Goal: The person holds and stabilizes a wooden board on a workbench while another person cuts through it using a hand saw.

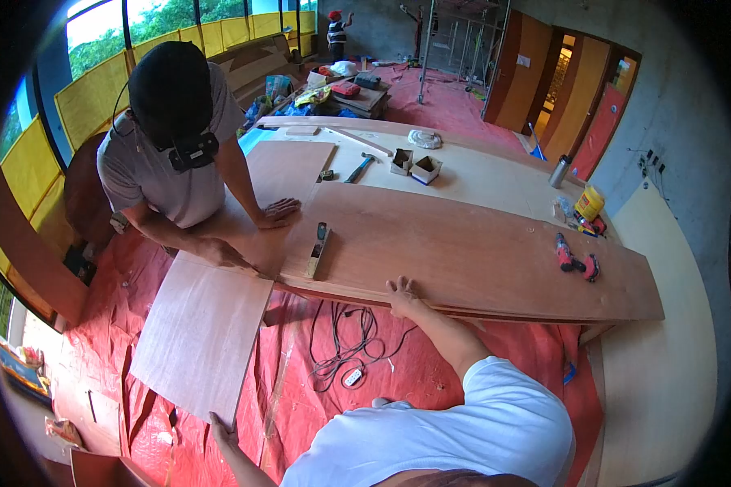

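Note:
My left hand [223,430] is at the lower corner of a thin plywood sheet [203,333], its fingers closed on the sheet's edge. The sheet slants down from the workbench. My right hand [401,294] rests with spread fingers on the near edge of a long brown panel [479,252]. Across from me a co-worker [170,154] in a dark cap leans over the boards, one hand flat on the wood, the other near the sheet's upper edge. A hand plane [318,252] lies on the panel between us.
Red drills [577,261] lie on the panel's right part. Behind are a hammer [359,168], small boxes [414,166], a yellow container [590,203] and a metal bottle [559,172]. A coiled cable [345,349] lies on the red floor sheeting [439,373]. Another person [338,36] stands far back near scaffolding.

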The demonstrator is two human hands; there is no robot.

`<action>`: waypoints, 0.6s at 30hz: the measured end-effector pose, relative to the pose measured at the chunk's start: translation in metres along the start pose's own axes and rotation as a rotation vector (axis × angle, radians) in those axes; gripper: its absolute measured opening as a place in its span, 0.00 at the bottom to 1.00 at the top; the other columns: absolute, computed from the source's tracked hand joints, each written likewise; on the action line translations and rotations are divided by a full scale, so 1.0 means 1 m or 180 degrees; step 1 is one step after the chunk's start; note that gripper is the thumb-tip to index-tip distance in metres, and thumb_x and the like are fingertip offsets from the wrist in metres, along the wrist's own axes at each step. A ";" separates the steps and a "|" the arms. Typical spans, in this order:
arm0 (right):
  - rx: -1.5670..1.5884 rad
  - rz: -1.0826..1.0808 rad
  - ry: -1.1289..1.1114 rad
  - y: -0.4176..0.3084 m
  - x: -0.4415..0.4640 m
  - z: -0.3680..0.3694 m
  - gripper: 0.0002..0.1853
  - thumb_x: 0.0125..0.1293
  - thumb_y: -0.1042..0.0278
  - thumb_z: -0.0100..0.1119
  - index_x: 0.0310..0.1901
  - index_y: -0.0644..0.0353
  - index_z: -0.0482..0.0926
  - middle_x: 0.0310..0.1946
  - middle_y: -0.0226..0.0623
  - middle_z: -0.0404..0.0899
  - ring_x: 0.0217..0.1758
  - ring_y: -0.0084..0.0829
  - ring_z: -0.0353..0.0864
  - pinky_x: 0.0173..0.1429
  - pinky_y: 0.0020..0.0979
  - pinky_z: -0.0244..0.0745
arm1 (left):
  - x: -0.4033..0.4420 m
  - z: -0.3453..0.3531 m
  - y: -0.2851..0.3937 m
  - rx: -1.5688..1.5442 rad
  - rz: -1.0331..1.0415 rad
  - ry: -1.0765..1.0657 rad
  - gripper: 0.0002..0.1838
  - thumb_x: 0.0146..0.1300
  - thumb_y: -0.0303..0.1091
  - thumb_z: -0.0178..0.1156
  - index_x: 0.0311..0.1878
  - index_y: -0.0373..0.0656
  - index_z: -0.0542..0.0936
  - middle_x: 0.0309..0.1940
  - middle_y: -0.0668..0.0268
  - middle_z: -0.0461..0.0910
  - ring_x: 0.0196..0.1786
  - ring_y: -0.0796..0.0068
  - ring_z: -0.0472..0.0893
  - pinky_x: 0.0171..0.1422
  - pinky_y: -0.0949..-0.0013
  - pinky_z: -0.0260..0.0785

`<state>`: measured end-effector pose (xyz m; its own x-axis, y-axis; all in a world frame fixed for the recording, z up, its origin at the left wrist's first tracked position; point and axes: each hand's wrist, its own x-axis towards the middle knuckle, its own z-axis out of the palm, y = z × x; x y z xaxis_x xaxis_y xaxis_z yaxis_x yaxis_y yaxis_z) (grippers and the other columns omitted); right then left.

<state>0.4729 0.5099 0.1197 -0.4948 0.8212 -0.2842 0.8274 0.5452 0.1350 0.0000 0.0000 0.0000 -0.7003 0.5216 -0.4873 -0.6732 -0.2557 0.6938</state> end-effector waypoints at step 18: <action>0.0408 0.0093 -0.0013 -0.002 -0.006 -0.007 0.49 0.52 0.60 0.63 0.69 0.66 0.44 0.71 0.52 0.41 0.72 0.62 0.40 0.71 0.59 0.42 | -0.026 0.028 0.008 0.0636 0.0235 0.0006 0.33 0.71 0.46 0.37 0.71 0.34 0.44 0.73 0.57 0.43 0.74 0.65 0.47 0.77 0.66 0.36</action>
<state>0.4726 0.5051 0.1278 -0.4690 0.8356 -0.2860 0.8687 0.4948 0.0211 0.0201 0.0068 0.0328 -0.7465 0.5059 -0.4322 -0.5599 -0.1266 0.8188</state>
